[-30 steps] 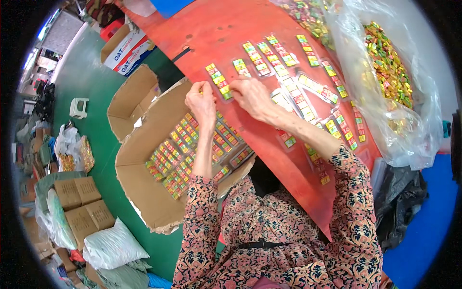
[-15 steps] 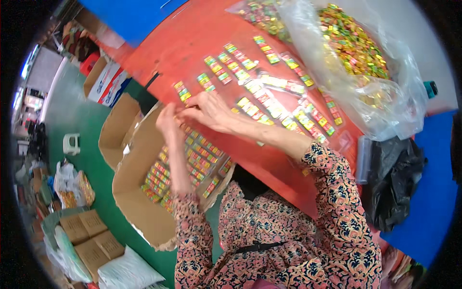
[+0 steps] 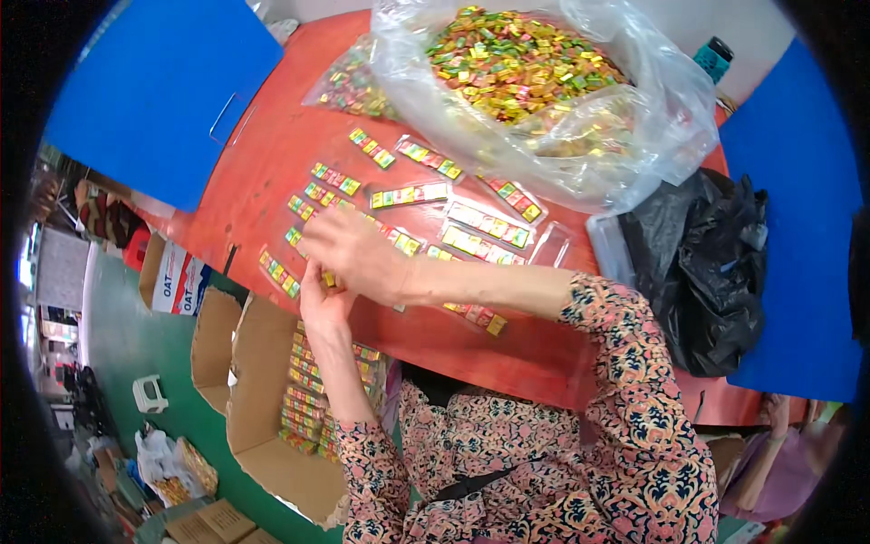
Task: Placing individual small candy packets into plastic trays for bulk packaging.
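My left hand (image 3: 322, 306) and my right hand (image 3: 358, 256) meet at the near left edge of the red table (image 3: 272, 154). Between them they pinch a short strip of colourful candy packets (image 3: 328, 279), mostly hidden by the fingers. More such strips (image 3: 412, 194) lie in loose rows on the table just beyond my hands, one strip (image 3: 278, 273) right beside my left hand. Below the table edge stands an open cardboard box (image 3: 258, 399) with several rows of packed strips (image 3: 304, 403) in it.
A big clear plastic bag (image 3: 544, 82) full of loose candies fills the far table. A smaller clear bag (image 3: 349, 86) lies left of it, a black bag (image 3: 716, 272) at the right. Blue panels (image 3: 154, 91) flank the table. Empty cartons (image 3: 210, 349) stand on the green floor.
The view has swung toward the table and the candy bag. My two hands have stayed together at the table's edge, working on a strip above the box.
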The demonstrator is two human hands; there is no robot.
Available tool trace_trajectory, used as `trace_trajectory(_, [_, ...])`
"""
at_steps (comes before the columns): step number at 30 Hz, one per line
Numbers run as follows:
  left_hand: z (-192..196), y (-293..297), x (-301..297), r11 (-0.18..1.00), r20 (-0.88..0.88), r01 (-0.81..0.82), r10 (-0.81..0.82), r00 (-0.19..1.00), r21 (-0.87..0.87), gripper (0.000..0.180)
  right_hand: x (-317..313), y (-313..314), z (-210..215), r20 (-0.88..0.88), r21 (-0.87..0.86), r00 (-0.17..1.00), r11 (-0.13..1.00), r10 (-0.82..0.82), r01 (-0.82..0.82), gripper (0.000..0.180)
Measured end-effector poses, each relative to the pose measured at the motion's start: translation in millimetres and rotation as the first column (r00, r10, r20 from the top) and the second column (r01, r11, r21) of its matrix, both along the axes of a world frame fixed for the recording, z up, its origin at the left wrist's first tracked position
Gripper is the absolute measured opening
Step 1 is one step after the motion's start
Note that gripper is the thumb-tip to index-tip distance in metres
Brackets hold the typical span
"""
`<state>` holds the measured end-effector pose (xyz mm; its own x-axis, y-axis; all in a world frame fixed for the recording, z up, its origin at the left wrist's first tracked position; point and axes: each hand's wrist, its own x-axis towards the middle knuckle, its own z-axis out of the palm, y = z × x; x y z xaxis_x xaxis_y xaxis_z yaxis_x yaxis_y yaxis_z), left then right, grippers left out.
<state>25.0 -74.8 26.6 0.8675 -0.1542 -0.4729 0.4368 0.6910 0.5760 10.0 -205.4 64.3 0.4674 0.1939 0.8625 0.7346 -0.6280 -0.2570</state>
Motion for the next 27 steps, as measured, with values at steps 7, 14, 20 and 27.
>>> trace_trajectory(7, [68.7,-131.9,73.5,0.832,-0.018,0.217,-0.263,0.965,-0.511,0.046,-2.2,-139.0,16.7,-0.461,0.197,0.831,0.877,-0.311,0.438,0.015])
trace_trajectory(14, [118.5,-259.4,100.1,0.871,0.530,0.469,-0.331,0.781,-0.148,0.086,-40.1,-189.7,-3.7,-0.506,-0.009,0.730,0.849,-0.460,0.529,0.016])
trace_trajectory(20, [89.7,-207.3,93.1,0.907,0.593,0.357,-0.418,0.688,0.225,0.075,-56.7,-185.8,-5.2,-0.476,-0.098,0.779,0.905,-0.408,0.415,0.013])
trace_trajectory(27, [40.1,-91.0,-7.5,0.488,0.460,-0.026,-0.802,0.381,0.872,0.029,-88.6,-195.7,-39.3,-0.568,-0.438,0.657,0.858,-0.495,0.269,0.006])
